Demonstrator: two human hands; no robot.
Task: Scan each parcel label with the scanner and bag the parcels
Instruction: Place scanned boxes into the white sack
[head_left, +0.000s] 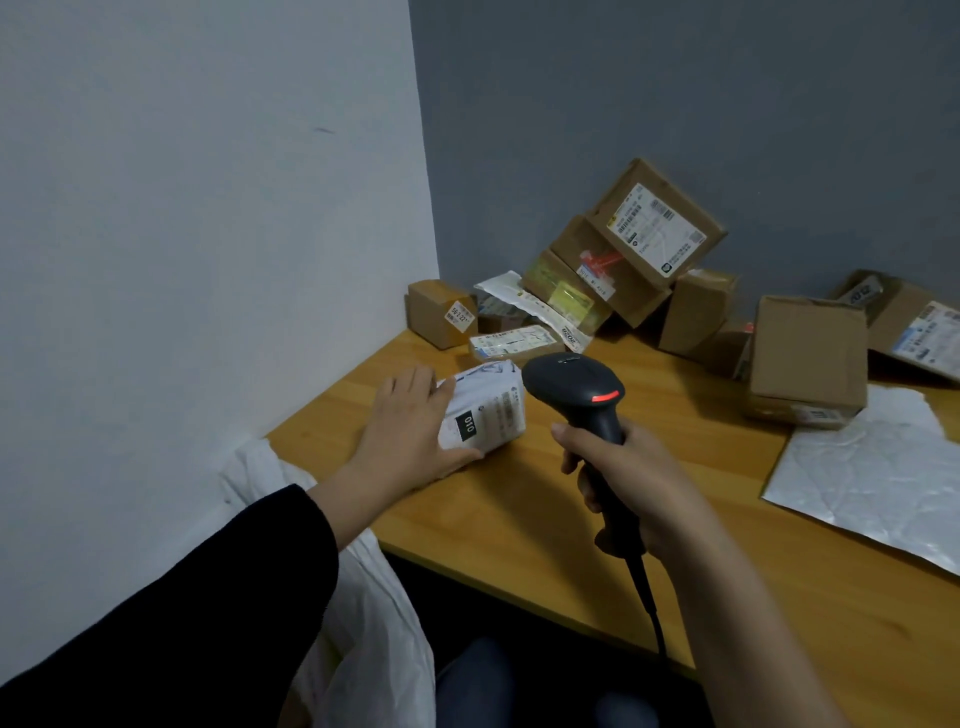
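A small white parcel (485, 410) with a printed label and a black "010" tag lies on the wooden table (519, 509). My left hand (410, 426) grips its left side, thumb under the near edge. My right hand (618, 483) holds a black handheld scanner (576, 389) by the handle; its head points at the parcel's label and a red light glows on top. A white bag (363, 613) hangs open off the table's left edge, below my left arm.
Several cardboard boxes (649, 228) and flat mailers (514, 340) are piled in the far corner against the grey wall. More boxes (808, 353) sit at the right. A crumpled white sheet (862, 478) lies near the right edge. The scanner cable (649, 603) drops over the table's front.
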